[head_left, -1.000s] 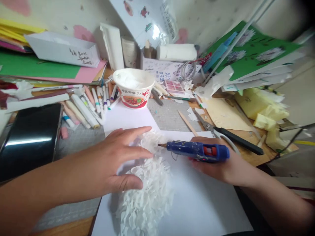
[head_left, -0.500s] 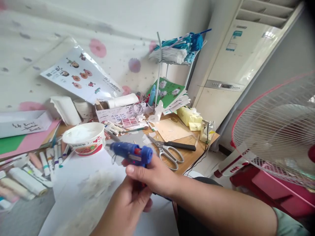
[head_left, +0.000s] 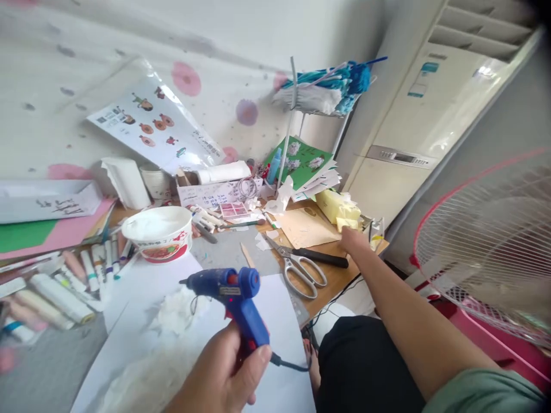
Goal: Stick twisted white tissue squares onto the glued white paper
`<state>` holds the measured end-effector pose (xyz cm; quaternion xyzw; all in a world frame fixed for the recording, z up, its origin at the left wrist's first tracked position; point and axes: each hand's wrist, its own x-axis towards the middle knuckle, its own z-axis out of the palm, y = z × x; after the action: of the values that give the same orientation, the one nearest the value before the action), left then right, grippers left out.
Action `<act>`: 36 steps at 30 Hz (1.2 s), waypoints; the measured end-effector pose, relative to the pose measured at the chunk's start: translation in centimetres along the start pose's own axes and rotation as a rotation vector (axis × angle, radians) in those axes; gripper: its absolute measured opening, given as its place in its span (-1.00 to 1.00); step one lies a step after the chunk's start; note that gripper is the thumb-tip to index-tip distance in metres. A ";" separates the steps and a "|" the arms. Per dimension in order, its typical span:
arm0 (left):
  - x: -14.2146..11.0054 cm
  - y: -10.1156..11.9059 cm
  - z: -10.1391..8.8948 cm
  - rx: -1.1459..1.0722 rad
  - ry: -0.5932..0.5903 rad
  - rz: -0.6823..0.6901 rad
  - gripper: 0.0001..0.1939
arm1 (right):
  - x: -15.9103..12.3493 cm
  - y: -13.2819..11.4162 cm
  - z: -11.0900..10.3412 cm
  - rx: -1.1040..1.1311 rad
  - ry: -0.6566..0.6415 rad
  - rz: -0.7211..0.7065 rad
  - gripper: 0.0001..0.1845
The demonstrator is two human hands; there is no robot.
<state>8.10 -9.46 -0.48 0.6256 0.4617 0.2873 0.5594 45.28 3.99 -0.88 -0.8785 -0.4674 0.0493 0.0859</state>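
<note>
My left hand [head_left: 232, 370] is wrapped around the handle of a blue hot glue gun [head_left: 243, 304]. The gun's nozzle points left, a small red light glows on its body, and a black cord trails from the handle's base. Under it, white fluffy material [head_left: 176, 315] lies on white paper [head_left: 275, 321]. My right hand [head_left: 355, 244] is stretched out to the table's right edge, beside a yellow tissue pack [head_left: 338, 207]. Its fingers are mostly hidden, so I cannot tell whether they grip anything.
Scissors [head_left: 297, 269] and a black-handled tool [head_left: 322, 257] lie near the right edge. A white paper bowl [head_left: 159, 235] stands at the left, with several markers [head_left: 88, 269] beside it. A wire rack [head_left: 293, 109] holds blue and white stems. A fan [head_left: 486, 241] stands at right.
My right hand has let go of the glue gun and moved right to the table edge. My left hand keeps the gun, now lower and more upright. The view has shifted slightly.
</note>
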 end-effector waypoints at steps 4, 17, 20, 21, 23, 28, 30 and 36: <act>-0.2 0.5 -0.5 -0.084 -0.099 -0.013 -0.60 | 0.5 0.0 0.0 0.066 -0.014 0.020 -0.62; 0.4 0.6 -0.9 -0.073 -0.228 -0.045 -0.66 | -14.4 -9.2 -3.6 1.305 -0.208 -0.680 -0.79; 0.2 0.6 -1.0 -0.068 -0.244 -0.029 -0.65 | -17.5 -11.1 -3.1 1.548 -0.379 -0.873 -0.92; 0.1 0.6 -0.9 -0.065 -0.250 -0.027 -0.65 | -18.0 -11.5 -2.8 1.546 -0.404 -0.888 -0.93; 0.0 0.5 -0.9 -0.056 -0.254 -0.018 -0.65 | -18.5 -11.9 -2.2 1.518 -0.421 -0.879 -0.92; 0.0 0.0 -0.8 -0.053 -0.275 0.000 -0.62 | -18.5 -12.0 -2.3 1.412 -0.289 -0.953 -0.94; 0.0 -0.2 -0.8 -0.009 -0.257 -0.006 -0.63 | -18.6 -11.9 -2.9 1.240 -0.138 -1.046 -0.94; -0.1 -0.1 -0.6 0.018 -0.221 -0.009 -0.65 | -18.9 -11.9 -3.2 1.034 -0.052 -1.035 -0.99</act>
<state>7.48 -9.27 -0.45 0.6563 0.4026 0.2101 0.6025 25.59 -5.51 4.75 -0.3909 -0.7414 0.2378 0.4909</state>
